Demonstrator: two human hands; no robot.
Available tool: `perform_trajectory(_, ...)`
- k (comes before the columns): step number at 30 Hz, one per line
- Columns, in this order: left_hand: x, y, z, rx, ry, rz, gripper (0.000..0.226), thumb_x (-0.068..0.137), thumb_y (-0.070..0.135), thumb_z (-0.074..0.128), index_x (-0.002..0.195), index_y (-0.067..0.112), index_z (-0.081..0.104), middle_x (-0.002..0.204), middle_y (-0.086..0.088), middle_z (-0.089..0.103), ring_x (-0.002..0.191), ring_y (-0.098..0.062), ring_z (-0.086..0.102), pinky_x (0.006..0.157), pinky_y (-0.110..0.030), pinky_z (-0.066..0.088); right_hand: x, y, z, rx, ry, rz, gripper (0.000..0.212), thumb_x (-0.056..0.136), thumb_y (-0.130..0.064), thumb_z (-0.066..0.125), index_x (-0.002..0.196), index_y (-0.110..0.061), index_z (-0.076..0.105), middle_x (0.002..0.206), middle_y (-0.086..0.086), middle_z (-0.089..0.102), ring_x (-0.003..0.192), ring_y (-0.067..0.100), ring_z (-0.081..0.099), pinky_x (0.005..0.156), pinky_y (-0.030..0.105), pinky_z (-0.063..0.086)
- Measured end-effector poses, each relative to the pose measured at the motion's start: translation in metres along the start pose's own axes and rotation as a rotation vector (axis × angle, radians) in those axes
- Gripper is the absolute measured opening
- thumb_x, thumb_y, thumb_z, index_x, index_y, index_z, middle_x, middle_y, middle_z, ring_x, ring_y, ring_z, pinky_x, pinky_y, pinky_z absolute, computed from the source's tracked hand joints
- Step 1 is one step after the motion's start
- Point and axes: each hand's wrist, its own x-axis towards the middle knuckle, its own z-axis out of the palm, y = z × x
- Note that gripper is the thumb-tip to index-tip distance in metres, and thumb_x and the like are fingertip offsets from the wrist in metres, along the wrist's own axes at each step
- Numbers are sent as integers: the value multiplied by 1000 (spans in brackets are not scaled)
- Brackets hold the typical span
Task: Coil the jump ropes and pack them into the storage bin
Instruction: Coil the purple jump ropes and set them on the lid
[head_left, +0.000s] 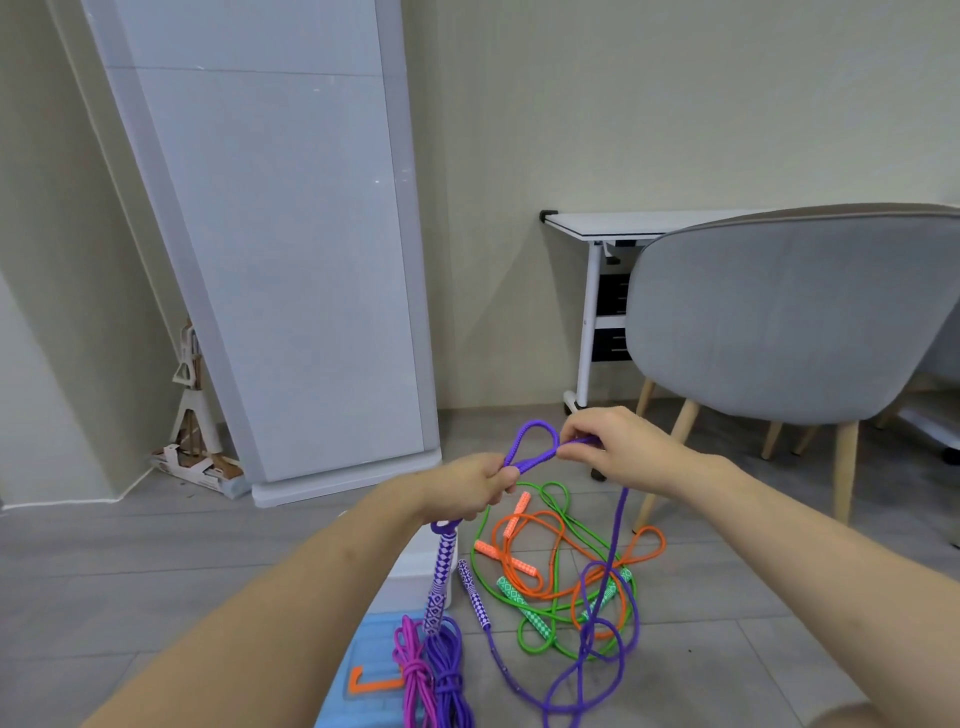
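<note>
the left hand grips a folded bunch of the purple rope, fingers curled round it, and one patterned handle hangs down from this fist. the right hand pinches the same rope just beside the loop that stands up between the two hands. i judge the loop is held so because the person makes one turn of the coil: the left hand collects the turns, the right hand feeds the next piece. the free part of the rope falls from the right hand to the floor and ends in loose bends near the lower edge of the view.

on the floor, between the arms and the chair, the orange rope and the green rope lie tangled together, not yet coiled. a pink coil and a purple coil lie side by side at the bottom edge, on something blue that may be the bin or its lid; i cannot tell which.
</note>
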Motion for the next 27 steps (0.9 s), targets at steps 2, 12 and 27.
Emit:
perform_trajectory(2, -2, -6, -5, 116, 12, -8, 35, 107, 43, 37, 104, 11, 50, 85, -4, 49, 69, -16, 42, 70, -32, 40, -2, 6, -1, 18, 35, 33, 14, 95, -47, 64, 87, -36, 62, 79, -14, 63, 78, 7, 60, 72, 40, 55)
perform_trajectory(12, -1, -47, -23, -19, 299, -72, 38, 108, 41, 33, 99, 8, 50, 77, -2, 46, 63, -16, 39, 60, -32, 37, 1, 14, -3, 120, 307, 282, 39, 86, -60, 70, 72, -28, 54, 61, -5, 56, 61, 15, 50, 56, 33, 39)
perform_trajectory(27, 2, -23, -23, -653, 471, 42, 32, 110, 29, 30, 113, 10, 55, 70, 2, 31, 54, -10, 29, 57, -26, 34, 21, -12, 9, 692, 399, 365, 14, 99, -14, 57, 90, -19, 66, 75, -1, 56, 64, 12, 45, 62, 27, 38)
